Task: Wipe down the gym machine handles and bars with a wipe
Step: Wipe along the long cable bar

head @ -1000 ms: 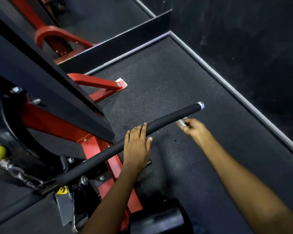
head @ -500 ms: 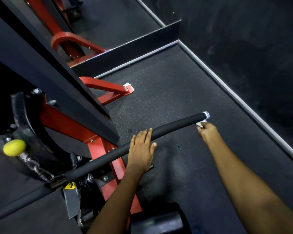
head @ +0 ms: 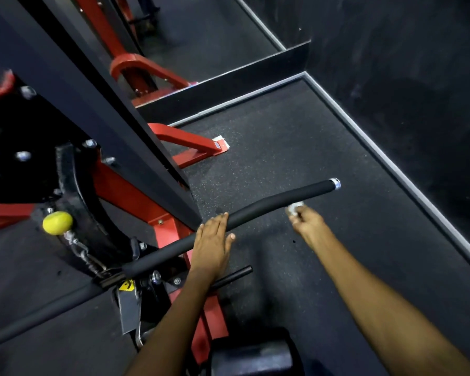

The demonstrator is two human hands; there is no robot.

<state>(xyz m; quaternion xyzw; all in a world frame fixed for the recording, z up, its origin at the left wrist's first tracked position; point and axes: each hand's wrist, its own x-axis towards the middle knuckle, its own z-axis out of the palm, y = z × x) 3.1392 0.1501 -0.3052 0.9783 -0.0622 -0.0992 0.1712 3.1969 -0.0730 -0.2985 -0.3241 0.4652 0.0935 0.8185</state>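
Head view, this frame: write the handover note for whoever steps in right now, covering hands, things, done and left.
Left hand: flat, fingers straight, resting on the padded bar near its middle.
Right hand: pinches a small balled wipe just below the bar, short of the chrome end cap; contact unclear.
Done: cannot tell how much of the bar is wiped.
Left: finish this bar, the bar's left half, and the short lower peg.

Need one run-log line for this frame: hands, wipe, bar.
left hand: flat on padded bar | right hand: pinches wipe just below bar near its free end | phase: wiping bar
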